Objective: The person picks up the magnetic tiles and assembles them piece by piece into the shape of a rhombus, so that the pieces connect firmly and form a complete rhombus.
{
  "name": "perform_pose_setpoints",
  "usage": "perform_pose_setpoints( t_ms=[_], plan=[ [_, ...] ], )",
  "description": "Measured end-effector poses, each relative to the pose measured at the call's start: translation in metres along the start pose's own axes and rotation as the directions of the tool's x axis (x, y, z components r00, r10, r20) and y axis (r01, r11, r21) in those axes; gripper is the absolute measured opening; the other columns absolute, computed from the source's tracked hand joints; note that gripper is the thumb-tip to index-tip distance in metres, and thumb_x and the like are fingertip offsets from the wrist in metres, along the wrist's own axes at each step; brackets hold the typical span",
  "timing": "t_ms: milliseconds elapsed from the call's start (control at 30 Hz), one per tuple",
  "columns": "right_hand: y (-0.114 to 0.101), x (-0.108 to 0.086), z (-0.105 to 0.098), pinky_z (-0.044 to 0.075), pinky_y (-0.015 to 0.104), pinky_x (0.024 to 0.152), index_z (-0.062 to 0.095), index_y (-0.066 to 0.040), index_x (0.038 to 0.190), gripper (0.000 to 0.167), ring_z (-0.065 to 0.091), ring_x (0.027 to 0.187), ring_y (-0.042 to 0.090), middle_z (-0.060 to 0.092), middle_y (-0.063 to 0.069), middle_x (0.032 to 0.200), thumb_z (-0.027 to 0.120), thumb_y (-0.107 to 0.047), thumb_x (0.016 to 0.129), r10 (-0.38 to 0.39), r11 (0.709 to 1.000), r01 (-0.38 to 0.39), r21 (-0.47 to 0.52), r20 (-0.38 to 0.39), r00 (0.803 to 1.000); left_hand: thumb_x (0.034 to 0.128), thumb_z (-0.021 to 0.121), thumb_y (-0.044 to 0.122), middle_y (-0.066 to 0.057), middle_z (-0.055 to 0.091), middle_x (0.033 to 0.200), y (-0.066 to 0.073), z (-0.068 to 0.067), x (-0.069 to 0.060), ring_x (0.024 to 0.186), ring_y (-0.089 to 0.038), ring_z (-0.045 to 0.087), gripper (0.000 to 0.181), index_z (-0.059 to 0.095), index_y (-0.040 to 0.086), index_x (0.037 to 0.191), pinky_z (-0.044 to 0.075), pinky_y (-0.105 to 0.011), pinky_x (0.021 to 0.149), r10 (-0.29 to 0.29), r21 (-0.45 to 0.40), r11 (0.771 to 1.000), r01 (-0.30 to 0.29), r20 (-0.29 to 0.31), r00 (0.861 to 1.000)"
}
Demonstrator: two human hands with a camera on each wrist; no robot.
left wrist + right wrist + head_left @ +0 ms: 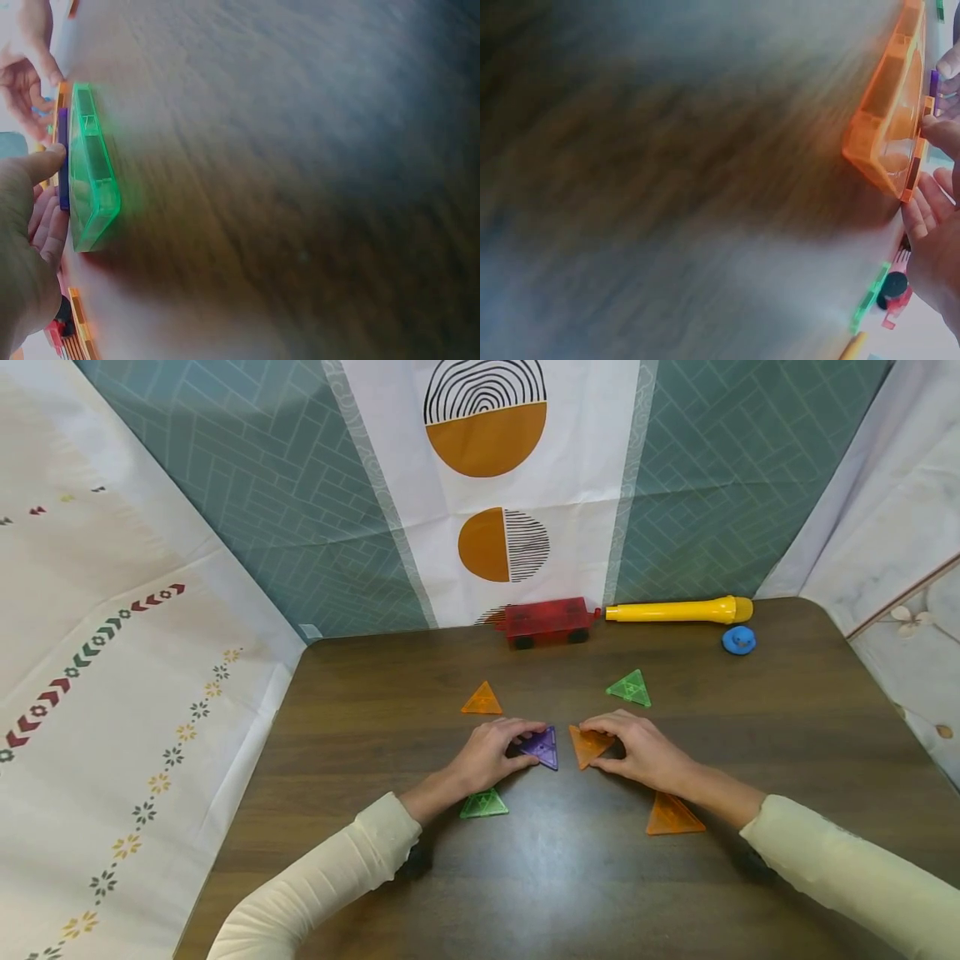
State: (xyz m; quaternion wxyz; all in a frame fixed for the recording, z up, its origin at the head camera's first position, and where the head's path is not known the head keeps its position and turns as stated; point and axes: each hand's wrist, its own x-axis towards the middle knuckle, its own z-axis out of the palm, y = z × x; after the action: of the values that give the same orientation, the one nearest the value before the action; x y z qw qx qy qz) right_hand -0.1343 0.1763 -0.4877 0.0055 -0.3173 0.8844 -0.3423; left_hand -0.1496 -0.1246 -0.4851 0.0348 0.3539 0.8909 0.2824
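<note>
Currently, the left hand [489, 753] pinches a purple triangle [544, 748] and the right hand [639, 748] pinches an orange triangle [587, 746] — points facing outward, flat sides near but apart, above a brown table [555, 885].

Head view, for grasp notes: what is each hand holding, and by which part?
Left hand: purple triangle; right hand: orange triangle; each by its far and near edges.

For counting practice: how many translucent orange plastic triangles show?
3 translucent orange plastic triangles: one beyond the left hand, one in the right hand, one partly hidden by the right forearm.
</note>
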Motion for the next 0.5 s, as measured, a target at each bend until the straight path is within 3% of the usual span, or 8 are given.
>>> perform_pose_setpoints(
  t_ms=[500],
  plan=[
    [-0.0064,0.0048,0.0053,0.058,0.049,0.093,0.069,-0.002,0.135,0.056,0.066,0.113,0.028,0.070,0.013,0.129,0.092,-0.008,0.085,0.018,1.000,-0.018,-0.005,0.002,1.000,0.0958,0.083,0.025,-0.003,0.069,0.136,0.0048,0.0045,0.0064,0.112,-0.016,0.067,0.052,0.066,0.012,0.144,0.056,-0.033,0.097,0.028,-0.003,1.000,-0.028,0.016,0.999]
  ],
)
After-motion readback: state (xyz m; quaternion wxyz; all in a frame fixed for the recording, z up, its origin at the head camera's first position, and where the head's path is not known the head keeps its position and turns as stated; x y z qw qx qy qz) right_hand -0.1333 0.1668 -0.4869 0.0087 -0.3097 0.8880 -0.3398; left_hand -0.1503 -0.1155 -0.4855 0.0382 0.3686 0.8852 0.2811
